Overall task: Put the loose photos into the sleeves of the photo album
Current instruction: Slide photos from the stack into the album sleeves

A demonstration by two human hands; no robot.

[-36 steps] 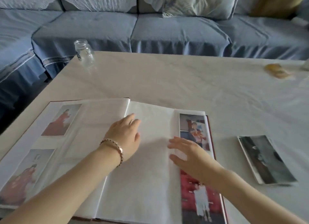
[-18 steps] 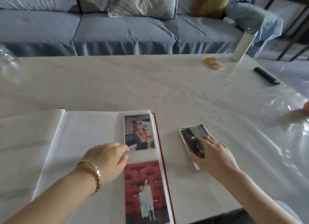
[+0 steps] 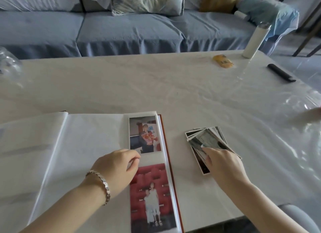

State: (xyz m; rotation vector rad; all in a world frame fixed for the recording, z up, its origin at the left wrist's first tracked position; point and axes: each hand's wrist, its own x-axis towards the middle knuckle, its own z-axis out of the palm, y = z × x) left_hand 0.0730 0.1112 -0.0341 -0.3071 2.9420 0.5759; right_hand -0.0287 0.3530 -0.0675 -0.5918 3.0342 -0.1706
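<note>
— Looking at the table, where are the loose photos?
— Lower right of centre: a fanned stack of photos, just right of the open album and not touching it.
— Which hand is on them?
— The right hand, coming in from the lower right. Its bent fingers rest on the top photo. The thumb is hidden, so I cannot tell whether it grips the print or only touches it.
— And the other?
— The left hand lies on the album's right page. Its fingers are curled, with thumb against forefinger at the edge of a thin white sheet, seemingly pinching it.
— How do the prints lie?
— The lower ones run roughly up and down the frame. The top photo is turned, its long side running from upper left to lower right.
— And the sleeves?
— Two filled ones stand upright in a column. I'd judge the top photo must travel left and be turned upright to fit.
</note>
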